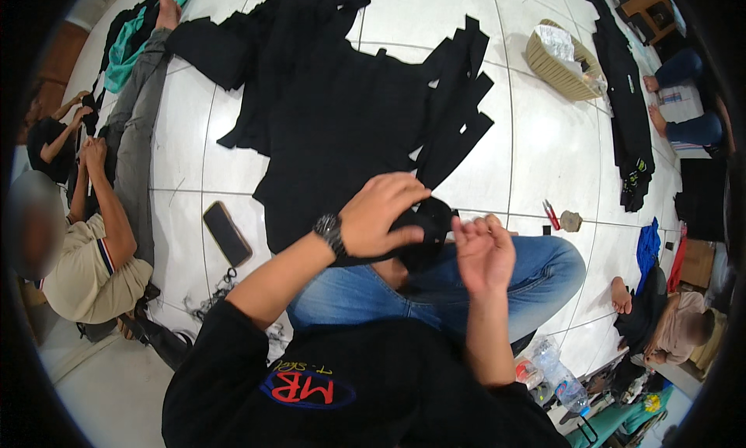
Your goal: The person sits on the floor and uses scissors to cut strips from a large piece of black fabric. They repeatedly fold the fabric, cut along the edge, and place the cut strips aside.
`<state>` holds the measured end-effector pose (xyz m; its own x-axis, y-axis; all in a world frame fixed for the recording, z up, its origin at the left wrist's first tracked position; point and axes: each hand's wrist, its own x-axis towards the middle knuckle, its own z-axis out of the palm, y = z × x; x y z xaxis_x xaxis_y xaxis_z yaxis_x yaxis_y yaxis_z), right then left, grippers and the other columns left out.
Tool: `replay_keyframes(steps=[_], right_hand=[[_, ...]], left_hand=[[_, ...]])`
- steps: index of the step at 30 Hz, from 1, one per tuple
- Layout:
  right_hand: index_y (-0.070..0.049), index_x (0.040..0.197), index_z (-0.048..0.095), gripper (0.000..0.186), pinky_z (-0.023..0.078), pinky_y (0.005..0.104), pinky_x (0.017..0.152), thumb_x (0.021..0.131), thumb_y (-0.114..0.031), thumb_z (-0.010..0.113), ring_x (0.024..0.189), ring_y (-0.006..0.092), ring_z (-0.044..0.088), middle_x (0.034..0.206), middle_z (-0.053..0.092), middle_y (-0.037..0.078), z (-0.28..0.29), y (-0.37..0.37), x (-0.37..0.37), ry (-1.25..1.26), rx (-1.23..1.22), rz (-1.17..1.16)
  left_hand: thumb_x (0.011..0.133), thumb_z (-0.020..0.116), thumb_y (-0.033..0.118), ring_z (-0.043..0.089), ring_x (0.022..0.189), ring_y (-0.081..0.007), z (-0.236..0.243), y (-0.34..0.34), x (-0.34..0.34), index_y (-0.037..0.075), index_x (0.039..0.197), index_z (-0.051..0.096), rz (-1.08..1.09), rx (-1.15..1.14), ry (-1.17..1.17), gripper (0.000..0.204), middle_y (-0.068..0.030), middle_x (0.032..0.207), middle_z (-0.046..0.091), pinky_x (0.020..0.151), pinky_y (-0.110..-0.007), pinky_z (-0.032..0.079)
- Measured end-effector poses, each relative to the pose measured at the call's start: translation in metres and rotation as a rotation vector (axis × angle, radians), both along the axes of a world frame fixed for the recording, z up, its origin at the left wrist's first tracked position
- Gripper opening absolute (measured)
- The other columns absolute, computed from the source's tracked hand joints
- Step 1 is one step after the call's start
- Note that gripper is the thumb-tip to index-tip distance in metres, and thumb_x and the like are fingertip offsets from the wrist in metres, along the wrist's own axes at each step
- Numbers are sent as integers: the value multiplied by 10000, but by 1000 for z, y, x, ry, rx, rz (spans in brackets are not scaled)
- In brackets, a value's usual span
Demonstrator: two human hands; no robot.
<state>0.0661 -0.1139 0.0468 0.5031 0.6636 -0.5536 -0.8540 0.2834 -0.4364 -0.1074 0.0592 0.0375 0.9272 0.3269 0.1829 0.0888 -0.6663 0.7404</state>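
My left hand (381,216), with a black watch on the wrist, rests over a dark bunched piece of black cloth (429,224) above my lap. Its fingers are stretched out and the thumb stands apart. My right hand (486,255) is raised just right of that cloth, palm up, its fingers loosely bent and apart; I see nothing held in it. Beyond my hands, large black fabric pieces (334,106), some with strip-like ends, lie spread over the white tiles. Part of the cloth under my left hand is hidden.
A phone (227,234) lies left of me near tangled dark threads (210,296). Red-handled snippers (552,214) and a small round brownish object (571,221) are to the right. Farther off stands a woven basket (563,67). Plastic bottles (571,393) lie lower right. Other people sit on both sides.
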Motion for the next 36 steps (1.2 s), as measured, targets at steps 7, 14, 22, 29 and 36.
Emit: replay_keyframes(steps=[7,14,22,29,36], right_hand=[[-29,1100,595,272,471,421,756,902,-199,672,860,374,603,918,628,170,33,17,-2,-2014,-482,822],[-34,799,730,379,482,499,881,965,-348,598,863,355,681,809,703,195,54,-16,107,-2326,-926,1320],[32,846,701,512,495,395,748,1071,-363,467,775,266,648,849,715,138,102,6,55,-929,206,1400],[-43,879,709,279,484,419,778,942,-302,626,756,318,635,845,699,146,40,47,23,-2502,-123,1094],[-76,787,734,314,507,422,741,963,-300,602,721,318,677,751,700,160,60,-5,141,-2289,-1013,1434]], left_hand=[[894,687,378,435,1419,-296,3,-37,-36,40,1333,590,86,438,320,562,-153,1459,530,1183,-488,310],[896,695,339,500,1366,-269,-5,-38,-43,39,1216,660,100,452,259,440,-131,1374,612,1156,-481,354],[944,629,409,509,1361,-283,10,-46,-46,24,1267,641,209,432,281,503,-153,1357,622,1162,-487,335],[913,665,261,477,1395,-270,2,-45,-56,31,1247,644,213,377,323,406,-137,1411,587,1181,-486,314],[906,667,247,494,1378,-293,-4,-48,-53,31,1214,659,211,475,306,377,-151,1398,594,1170,-500,328]])
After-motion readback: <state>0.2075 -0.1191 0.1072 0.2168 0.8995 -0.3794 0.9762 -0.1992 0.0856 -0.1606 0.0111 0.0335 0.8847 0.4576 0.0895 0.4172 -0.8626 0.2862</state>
